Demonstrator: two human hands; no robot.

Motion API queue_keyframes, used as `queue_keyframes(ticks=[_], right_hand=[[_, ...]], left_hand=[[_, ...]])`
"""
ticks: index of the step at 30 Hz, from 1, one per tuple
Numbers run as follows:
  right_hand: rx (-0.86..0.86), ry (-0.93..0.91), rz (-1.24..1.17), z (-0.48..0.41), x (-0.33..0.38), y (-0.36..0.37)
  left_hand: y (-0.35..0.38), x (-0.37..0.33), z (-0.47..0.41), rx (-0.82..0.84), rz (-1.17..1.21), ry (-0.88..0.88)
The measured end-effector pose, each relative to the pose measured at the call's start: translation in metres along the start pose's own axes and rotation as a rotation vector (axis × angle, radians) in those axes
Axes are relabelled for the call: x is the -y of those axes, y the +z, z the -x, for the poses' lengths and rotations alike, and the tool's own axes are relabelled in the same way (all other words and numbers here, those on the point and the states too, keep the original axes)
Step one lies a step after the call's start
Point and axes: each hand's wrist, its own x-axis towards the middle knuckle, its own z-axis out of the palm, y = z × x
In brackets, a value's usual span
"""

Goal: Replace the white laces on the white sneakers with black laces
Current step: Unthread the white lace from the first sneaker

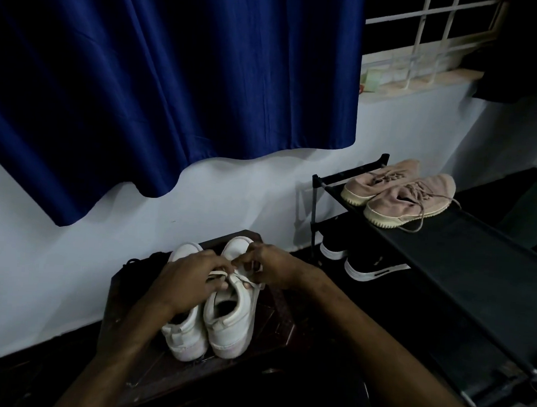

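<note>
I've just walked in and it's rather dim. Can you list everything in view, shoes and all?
white sneakers: two, white, side by side on the stool, heels toward the camera
white lace: one visible, white, on the right-hand sneaker
stool: one, dark wood, against the wall
pink sneakers: two, dusty pink with cream soles, on the rack's top shelf
black shoes: two, black with white soles, on the rack's lower shelf
shoe rack: one, black, right of the stool
curtain: one, dark blue, hanging over the wall
window grille: one, white, upper right
wall: pale, behind everything
left hand: pinches the white lace
right hand: pinches the white lace
</note>
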Motion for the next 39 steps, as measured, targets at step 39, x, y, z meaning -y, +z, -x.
queue_keyframes(ticks=[39], right_hand=[[-0.011, -0.008, -0.081, -0.002, -0.012, 0.010]], left_hand=[[-0.039, 0.036, 0.007, -0.519, -0.315, -0.280]])
